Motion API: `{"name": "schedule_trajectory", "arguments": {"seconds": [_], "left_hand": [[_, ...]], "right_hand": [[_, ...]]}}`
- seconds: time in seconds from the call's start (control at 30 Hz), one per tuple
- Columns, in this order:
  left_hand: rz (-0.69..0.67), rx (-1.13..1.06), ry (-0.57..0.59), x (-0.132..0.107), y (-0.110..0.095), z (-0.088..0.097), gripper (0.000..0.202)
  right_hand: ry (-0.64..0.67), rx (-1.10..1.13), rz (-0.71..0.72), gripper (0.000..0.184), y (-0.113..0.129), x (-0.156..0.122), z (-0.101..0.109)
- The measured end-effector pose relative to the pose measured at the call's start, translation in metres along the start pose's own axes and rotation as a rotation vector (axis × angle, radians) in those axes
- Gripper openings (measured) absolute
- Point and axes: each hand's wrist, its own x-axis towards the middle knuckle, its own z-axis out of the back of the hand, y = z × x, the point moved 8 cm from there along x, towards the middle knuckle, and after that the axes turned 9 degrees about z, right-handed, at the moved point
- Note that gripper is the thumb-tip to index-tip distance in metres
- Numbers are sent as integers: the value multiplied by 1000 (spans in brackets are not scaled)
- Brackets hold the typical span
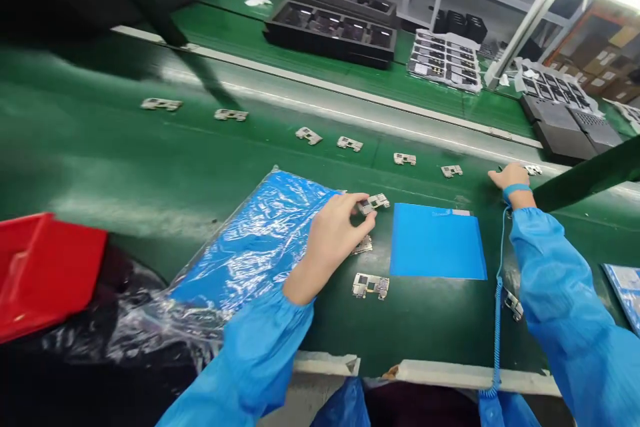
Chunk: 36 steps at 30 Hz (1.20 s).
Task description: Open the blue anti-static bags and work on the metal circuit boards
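My left hand (336,230) pinches a small circuit board (377,203) between thumb and fingers, raised over the green work surface. Below it, more circuit board (364,245) shows, partly covered by the hand. Nearer to me lies another board (370,285), flat and notched. To the right rests a blue sheet (437,243) with a pale label at its top edge. My right hand (513,179) reaches far right, beside a small board (533,170); its fingers are mostly hidden behind it. A blue wristband with a coiled cord (497,327) runs down from that wrist.
Several boards, including one circuit board (161,104), line the green belt (200,153). A plastic-wrapped blue pack (260,240) lies left, beyond a red bin (50,273). Black trays (330,33) stand behind the rail. A green post (590,173) slants in at right.
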Motion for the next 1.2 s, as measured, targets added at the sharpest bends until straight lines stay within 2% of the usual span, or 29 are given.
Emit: {"name": "schedule_trajectory", "arguments": {"seconds": [0.07, 0.13, 0.23, 0.3, 0.4, 0.5, 0.6, 0.67, 0.73, 0.8, 0.83, 0.9, 0.97, 1.07, 1.13, 1.2], "left_hand": [[24, 69, 14, 13, 3, -13, 31], [25, 146, 27, 21, 6, -23, 31], [-3, 255, 2, 21, 11, -30, 31], [-42, 322, -26, 17, 12, -30, 31], [-98, 456, -76, 15, 12, -26, 32], [-113, 574, -69, 21, 13, -23, 34], [-131, 604, 3, 26, 12, -19, 40], [-143, 601, 9, 31, 7, -12, 44], [-147, 577, -19, 42, -3, -6, 46], [-162, 521, -21, 61, -20, -10, 45], [-182, 483, 4, 74, -30, -19, 43], [-239, 414, 100, 104, -51, -47, 42], [-284, 384, 213, 133, -66, -83, 49], [-289, 425, 292, 163, -73, -126, 52], [-298, 462, 293, 171, -74, -142, 46], [-322, 489, 288, 171, -75, -148, 38]], "right_hand": [[41, 27, 51, 39, 31, -7, -1], [84, 91, 260, 47, 88, -25, -5], [139, 136, 690, 53, 191, -85, -11], [247, 89, 836, 50, 240, -128, -23], [304, 140, 885, 38, 282, -164, -34], [315, 204, 911, 32, 297, -174, -46], [330, 239, 948, 38, 288, -167, -51], [316, 246, 924, 45, 261, -149, -45], [244, 216, 754, 49, 210, -114, -33], [149, 133, 404, 57, 138, -72, -23], [150, 82, 237, 65, 104, -56, -24], [173, 60, 153, 71, 67, -33, -31], [204, 68, 152, 72, 55, -20, -45], [207, 80, 136, 68, 57, -17, -62], [199, 87, 119, 62, 63, -17, -67], [199, 92, 115, 53, 68, -14, -66]]}}
